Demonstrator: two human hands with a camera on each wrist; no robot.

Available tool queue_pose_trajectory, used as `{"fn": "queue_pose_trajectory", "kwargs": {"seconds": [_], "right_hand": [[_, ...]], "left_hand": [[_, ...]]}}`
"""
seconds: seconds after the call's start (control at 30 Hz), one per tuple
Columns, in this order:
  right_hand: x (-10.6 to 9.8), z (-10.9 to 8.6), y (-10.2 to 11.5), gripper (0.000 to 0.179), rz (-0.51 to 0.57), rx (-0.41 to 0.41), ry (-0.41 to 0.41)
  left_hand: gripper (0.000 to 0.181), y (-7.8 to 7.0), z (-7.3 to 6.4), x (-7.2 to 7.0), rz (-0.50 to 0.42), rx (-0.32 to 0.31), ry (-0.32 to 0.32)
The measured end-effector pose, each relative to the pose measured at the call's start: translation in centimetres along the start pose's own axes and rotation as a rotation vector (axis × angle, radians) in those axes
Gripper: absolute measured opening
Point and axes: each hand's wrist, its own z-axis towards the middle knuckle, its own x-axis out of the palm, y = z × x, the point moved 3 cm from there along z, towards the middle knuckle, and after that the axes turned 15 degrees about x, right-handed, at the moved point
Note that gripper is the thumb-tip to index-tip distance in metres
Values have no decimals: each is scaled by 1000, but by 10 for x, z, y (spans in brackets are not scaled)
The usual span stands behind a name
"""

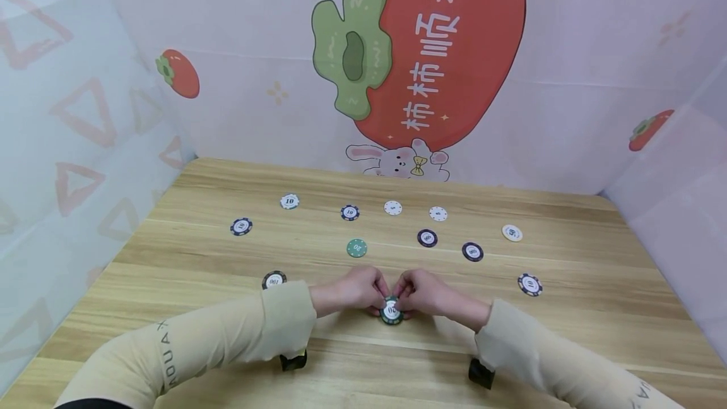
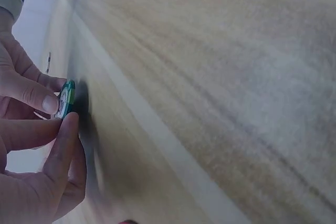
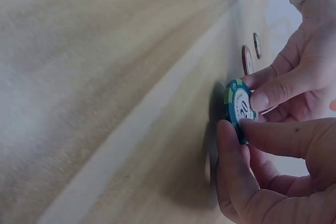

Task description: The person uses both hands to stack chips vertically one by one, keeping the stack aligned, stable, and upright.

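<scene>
A dark green poker chip (image 1: 392,314) marked 20 is held between both hands above the near middle of the wooden table. My left hand (image 1: 359,289) pinches its left edge between thumb and fingers, and my right hand (image 1: 427,293) pinches the right edge. In the right wrist view the chip (image 3: 240,109) stands tilted, its printed white centre partly covered by the thumbs. Seen from the left wrist, the chip (image 2: 66,98) is nearly edge-on, with a shadow beside it. Just beyond the hands lies a lighter green chip (image 1: 356,248), also marked 20.
More chips lie spread over the wooden table (image 1: 363,371): a black 100 chip (image 1: 275,280) near the left sleeve, a navy chip (image 1: 530,284) at right, a dark purple chip (image 1: 427,238), a white chip (image 1: 393,207) and several others. A printed curtain (image 1: 244,125) hangs behind.
</scene>
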Motion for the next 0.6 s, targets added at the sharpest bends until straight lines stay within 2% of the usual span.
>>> {"fn": "queue_pose_trajectory", "kwargs": {"seconds": [0.2, 0.37, 0.6], "right_hand": [[4, -7, -2, 11, -53, -71, -31], [7, -12, -3, 11, -114, -93, -66], [12, -18, -3, 10, -205, -144, -148]], "left_hand": [[12, 0, -3, 6, 21, 24, 32], [14, -1, -5, 11, 62, 39, 56], [16, -3, -8, 16, 100, 79, 65]]}}
